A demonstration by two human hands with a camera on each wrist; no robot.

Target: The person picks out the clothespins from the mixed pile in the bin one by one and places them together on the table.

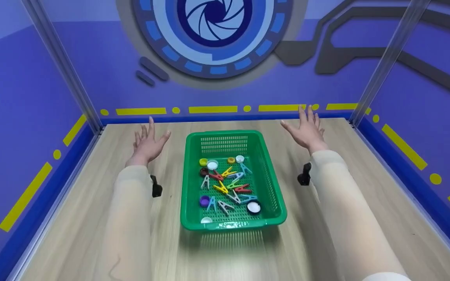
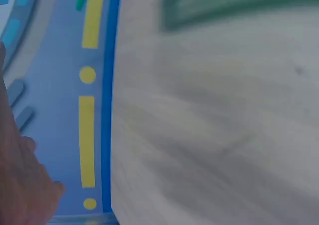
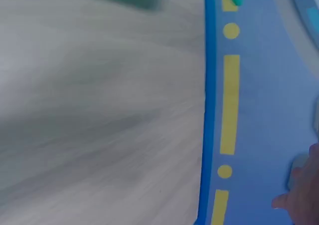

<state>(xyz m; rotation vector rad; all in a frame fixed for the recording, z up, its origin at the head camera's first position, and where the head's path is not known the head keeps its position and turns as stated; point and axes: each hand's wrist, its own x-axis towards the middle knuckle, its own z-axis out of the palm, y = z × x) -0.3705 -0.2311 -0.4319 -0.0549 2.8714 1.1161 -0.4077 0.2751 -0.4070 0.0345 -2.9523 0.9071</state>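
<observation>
A green plastic basket (image 1: pixel 233 225) stands in the middle of the table, between my two hands. Scattered on its floor are several clothespins, among them a yellow clothespin (image 1: pixel 221 187) and a red clothespin (image 1: pixel 243 189). Several bottle caps lie there too, such as a purple cap (image 1: pixel 204 201) and a black-rimmed white cap (image 1: pixel 254 207). My left hand (image 1: pixel 149 146) is raised left of the basket, fingers spread, holding nothing. On the other side my right hand (image 1: pixel 307 130) is also raised with spread fingers and nothing in it. Neither hand touches the basket.
The light wooden table (image 1: pixel 162 249) is bounded by blue-purple panels (image 1: pixel 92 58) at the back and sides. Metal posts (image 1: pixel 389 58) stand at the back corners. A black wrist mount (image 1: pixel 156 186) sits on the left sleeve, another black mount (image 1: pixel 305 175) on the right.
</observation>
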